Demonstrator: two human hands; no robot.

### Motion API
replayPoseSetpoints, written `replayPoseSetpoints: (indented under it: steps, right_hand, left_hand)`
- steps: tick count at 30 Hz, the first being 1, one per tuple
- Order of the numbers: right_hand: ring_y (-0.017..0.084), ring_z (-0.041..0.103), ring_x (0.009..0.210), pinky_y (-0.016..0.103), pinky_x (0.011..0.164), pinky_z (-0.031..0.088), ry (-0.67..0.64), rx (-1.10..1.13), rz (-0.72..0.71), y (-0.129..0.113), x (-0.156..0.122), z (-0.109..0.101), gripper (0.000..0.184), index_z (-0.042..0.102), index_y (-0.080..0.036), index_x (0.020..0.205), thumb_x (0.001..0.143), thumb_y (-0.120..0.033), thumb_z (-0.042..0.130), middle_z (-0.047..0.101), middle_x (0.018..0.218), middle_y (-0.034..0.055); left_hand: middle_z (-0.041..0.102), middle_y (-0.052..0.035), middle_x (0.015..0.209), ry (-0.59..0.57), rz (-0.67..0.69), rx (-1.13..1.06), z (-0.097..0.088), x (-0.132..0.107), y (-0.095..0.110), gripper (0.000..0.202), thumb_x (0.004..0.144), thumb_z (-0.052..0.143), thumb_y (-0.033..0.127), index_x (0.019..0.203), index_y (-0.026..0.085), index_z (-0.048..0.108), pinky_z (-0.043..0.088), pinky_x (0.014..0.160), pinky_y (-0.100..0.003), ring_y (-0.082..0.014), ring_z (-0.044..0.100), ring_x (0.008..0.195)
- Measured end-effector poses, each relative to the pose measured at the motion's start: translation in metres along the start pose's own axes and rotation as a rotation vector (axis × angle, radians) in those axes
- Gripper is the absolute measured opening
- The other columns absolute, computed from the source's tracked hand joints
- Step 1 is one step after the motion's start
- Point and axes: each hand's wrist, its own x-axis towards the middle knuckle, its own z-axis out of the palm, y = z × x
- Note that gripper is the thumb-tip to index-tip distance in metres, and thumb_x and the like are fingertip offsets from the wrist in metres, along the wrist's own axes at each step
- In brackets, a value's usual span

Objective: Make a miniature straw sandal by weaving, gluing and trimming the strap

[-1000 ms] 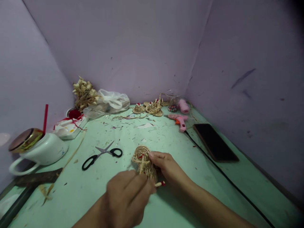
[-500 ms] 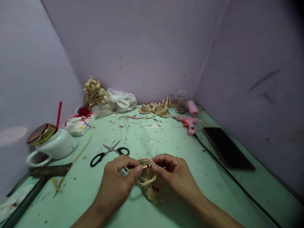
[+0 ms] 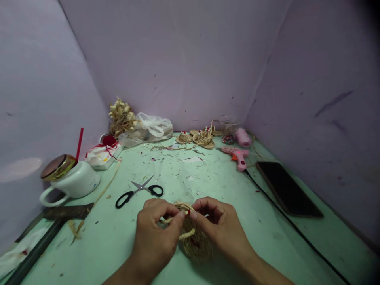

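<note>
Near the front middle of the table, my two hands meet over a coiled straw-cord piece (image 3: 196, 246), tan and roughly figure-eight or sole shaped. My left hand (image 3: 158, 231) is closed, thumb and forefinger pinching a straw cord strap (image 3: 186, 235) area at the piece's far end. My right hand (image 3: 222, 225) is closed too, its thumb and forefinger pinching just beside a small red bit (image 3: 187, 212). The fingertips nearly touch and partly hide the red bit. Black-handled scissors (image 3: 139, 191) lie with blades apart, beyond my left hand.
A pink glue gun (image 3: 236, 156) with a black cord and a dark phone (image 3: 287, 189) lie right. Finished-looking straw pieces (image 3: 203, 138), a plastic bag (image 3: 150, 128) and pink thread (image 3: 243, 137) are at the back. A white mug (image 3: 78, 180) and hammer-like tool (image 3: 68, 211) stand left.
My left hand has shifted right, bringing its fingertips closer to my right hand's and covering more of the red bit. The whole view has shifted slightly.
</note>
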Motion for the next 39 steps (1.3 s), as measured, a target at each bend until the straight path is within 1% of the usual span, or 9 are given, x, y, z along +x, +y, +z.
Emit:
replayPoseSetpoints:
  steps: [5,10,17,23,29,32,35,37,39]
  right_hand:
    - [0.010,0.048,0.049,0.022,0.047,0.039,0.033,-0.061,0.004,-0.001,0.000,0.001,0.017,0.059,-0.014,0.066,0.064,-0.029,0.063,0.056,0.058,0.0000]
    - [0.011,0.051,0.052,0.023,0.049,0.042,0.002,-0.039,0.006,-0.001,0.002,0.002,0.017,0.059,-0.014,0.067,0.064,-0.031,0.062,0.057,0.061,0.0007]
    - [0.011,0.051,0.054,0.023,0.051,0.042,-0.044,-0.026,0.025,0.001,0.003,0.000,0.015,0.062,-0.015,0.071,0.062,-0.026,0.064,0.058,0.063,0.0010]
    - [0.011,0.051,0.055,0.023,0.053,0.042,-0.026,0.001,0.027,0.001,0.004,0.002,0.014,0.061,-0.014,0.067,0.059,-0.024,0.065,0.058,0.060,0.0007]
    - [0.011,0.049,0.051,0.023,0.049,0.039,0.043,-0.003,0.027,0.000,0.002,0.002,0.016,0.059,-0.014,0.063,0.061,-0.029,0.062,0.057,0.057,0.0007]
    - [0.011,0.049,0.050,0.023,0.048,0.039,0.054,0.007,0.055,0.001,0.005,-0.002,0.016,0.059,-0.014,0.063,0.061,-0.030,0.063,0.057,0.057,0.0010]
    - [0.012,0.049,0.051,0.023,0.049,0.039,0.088,-0.018,0.046,0.002,0.011,-0.005,0.014,0.061,-0.013,0.063,0.061,-0.028,0.063,0.058,0.057,0.0014]
    - [0.012,0.050,0.052,0.024,0.050,0.040,0.109,-0.021,0.026,0.003,0.014,-0.007,0.014,0.062,-0.014,0.062,0.060,-0.027,0.064,0.059,0.057,0.0019]
    - [0.013,0.051,0.053,0.024,0.049,0.040,0.116,-0.011,0.018,0.004,0.016,-0.008,0.014,0.063,-0.014,0.062,0.060,-0.027,0.064,0.059,0.058,0.0023]
  left_hand:
    - [0.054,0.0011,0.051,0.015,0.159,0.056,0.002,-0.002,-0.001,0.019,0.072,0.058,0.019,0.053,0.017,0.055,0.039,0.059,-0.030,-0.0145,0.051,0.056]
    - [0.059,-0.0017,0.065,-0.060,0.277,0.089,0.000,0.000,-0.006,0.012,0.076,0.055,0.016,0.064,0.018,0.057,0.040,0.065,-0.033,-0.0168,0.053,0.067]
    - [0.059,-0.0030,0.069,-0.187,0.216,-0.030,-0.004,0.001,-0.009,0.019,0.081,0.046,0.015,0.069,0.018,0.061,0.042,0.059,-0.027,-0.0149,0.054,0.064]
    - [0.058,0.0000,0.059,-0.167,0.028,-0.051,0.000,0.000,-0.009,0.016,0.074,0.056,0.014,0.060,0.018,0.061,0.041,0.053,-0.023,-0.0119,0.054,0.056]
    - [0.062,-0.0018,0.066,-0.171,0.196,-0.041,0.000,-0.003,-0.002,0.014,0.079,0.052,0.019,0.074,0.019,0.065,0.044,0.058,-0.025,-0.0138,0.057,0.062]
    - [0.065,-0.0026,0.069,-0.038,0.226,0.040,-0.018,0.014,-0.014,0.015,0.080,0.051,0.023,0.072,0.019,0.063,0.045,0.062,-0.025,-0.0144,0.059,0.065]
    - [0.067,-0.0042,0.077,0.133,0.009,0.383,-0.047,0.040,-0.041,0.016,0.077,0.051,0.031,0.074,0.020,0.063,0.043,0.068,-0.030,-0.0203,0.060,0.073]
    - [0.067,-0.0051,0.073,-0.019,-0.252,0.638,-0.064,0.056,-0.061,0.019,0.075,0.047,0.033,0.073,0.023,0.063,0.040,0.058,-0.032,-0.0256,0.060,0.071]
    - [0.067,-0.0074,0.075,-0.235,-0.334,0.775,-0.070,0.065,-0.075,0.019,0.075,0.044,0.029,0.074,0.023,0.062,0.037,0.055,-0.033,-0.0286,0.061,0.073]
